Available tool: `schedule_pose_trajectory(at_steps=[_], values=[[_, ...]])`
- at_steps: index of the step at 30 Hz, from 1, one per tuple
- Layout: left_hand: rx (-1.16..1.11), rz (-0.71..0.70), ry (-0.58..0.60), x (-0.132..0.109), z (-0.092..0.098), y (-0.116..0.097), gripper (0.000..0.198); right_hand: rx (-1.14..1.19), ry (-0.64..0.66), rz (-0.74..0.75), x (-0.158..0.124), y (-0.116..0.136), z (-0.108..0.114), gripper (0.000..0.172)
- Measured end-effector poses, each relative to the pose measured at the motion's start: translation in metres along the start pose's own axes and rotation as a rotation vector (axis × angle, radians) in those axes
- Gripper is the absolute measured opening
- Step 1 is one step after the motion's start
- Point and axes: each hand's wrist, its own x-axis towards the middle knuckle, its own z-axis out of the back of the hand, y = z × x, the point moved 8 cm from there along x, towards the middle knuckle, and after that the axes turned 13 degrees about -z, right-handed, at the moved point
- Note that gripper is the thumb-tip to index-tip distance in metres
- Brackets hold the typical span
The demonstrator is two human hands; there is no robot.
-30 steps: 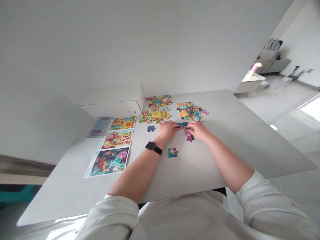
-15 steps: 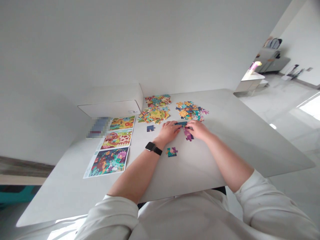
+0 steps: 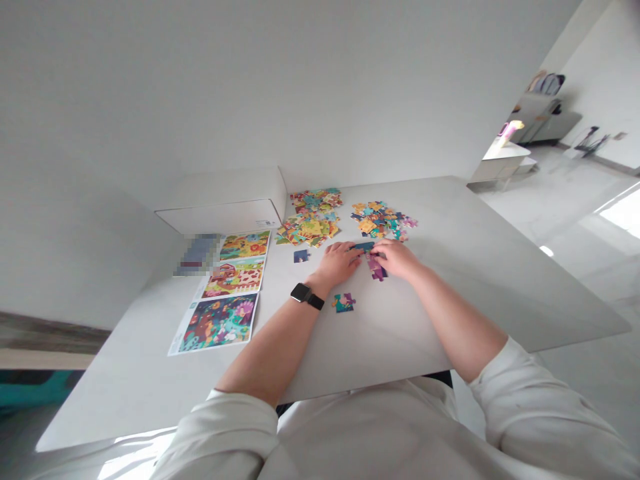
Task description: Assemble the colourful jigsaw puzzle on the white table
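My left hand point(image 3: 339, 261) and my right hand point(image 3: 395, 257) meet at the middle of the white table point(image 3: 470, 267), fingers curled. Between their fingertips they pinch a small blue-teal puzzle piece point(image 3: 363, 246). A purple piece cluster point(image 3: 376, 268) lies on the table just under my right hand. A teal and purple joined pair point(image 3: 344, 303) lies nearer me, beside my left wrist with its black watch point(image 3: 306, 294). A lone dark blue piece point(image 3: 301, 256) sits left of my left hand.
Two heaps of loose coloured pieces lie beyond the hands, one yellowish point(image 3: 311, 217), one mixed point(image 3: 382, 219). A sheet with three reference pictures point(image 3: 227, 288) lies at the left. A white box point(image 3: 224, 199) stands at the far left corner against the wall.
Both hands stay together on the blue-teal piece; only small finger shifts show. The camera has tilted very slightly.
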Motion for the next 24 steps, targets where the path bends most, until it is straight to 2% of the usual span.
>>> schedule_pose_trajectory(at_steps=[4,9,11,17,24], values=[[0.025,-0.014,-0.009,-0.001,0.000,-0.001,0.040,0.002,0.004,0.001,0.000,0.001,0.001,0.022],[0.001,-0.025,-0.023,-0.002,0.000,-0.003,0.039,-0.042,-0.051,-0.027,-0.004,0.006,-0.001,0.037],[-0.031,-0.023,-0.043,-0.003,0.001,-0.002,0.041,-0.097,-0.069,-0.045,-0.006,0.009,-0.004,0.038],[-0.061,0.052,-0.131,-0.006,0.007,0.010,0.048,-0.200,-0.052,-0.106,-0.008,0.013,-0.008,0.040],[-0.065,0.043,-0.135,-0.012,0.007,0.017,0.042,-0.152,-0.049,-0.127,-0.009,0.010,-0.007,0.045]])
